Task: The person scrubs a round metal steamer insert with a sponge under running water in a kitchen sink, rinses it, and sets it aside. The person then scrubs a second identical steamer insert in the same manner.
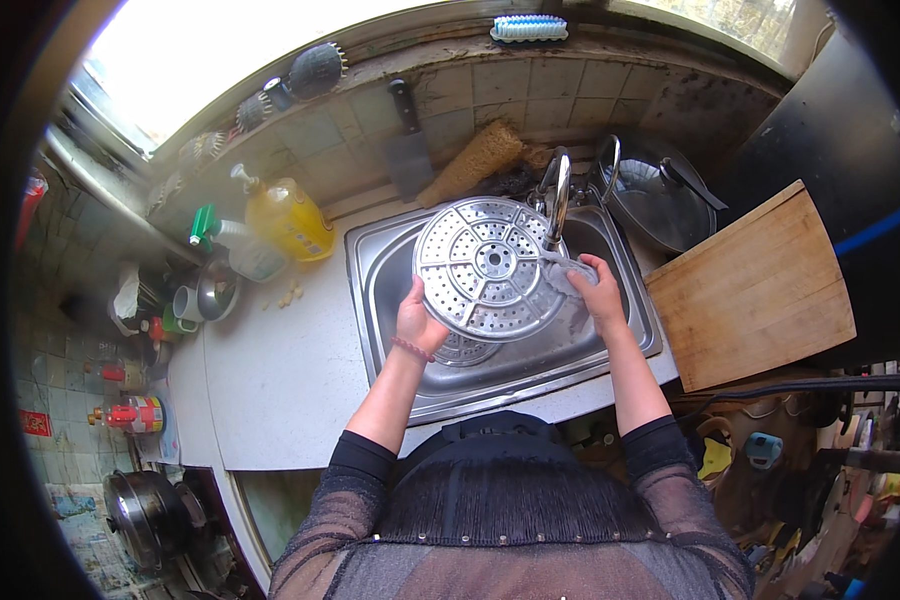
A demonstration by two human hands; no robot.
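Observation:
A round perforated metal steamer rack (496, 260) is held up over a stainless steel sink (540, 382), under the chrome faucet (561, 199). My left hand (418, 320) grips the rack's lower left edge, the thumb on top. On the right, my right hand (601, 294) holds a wet grey cloth (562, 271) against the rack's right side, below the spout. A second perforated metal disc (465, 349) lies in the basin, partly hidden by the raised rack. The fingers under the rack are out of sight.
Left of the sink stand a yellow detergent bottle (289, 219) and a green-headed spray bottle (247, 247). A cleaver (409, 146) and a loofah (472, 165) rest by the back wall. To the right are a lidded pan (656, 202) and a wooden cutting board (757, 292).

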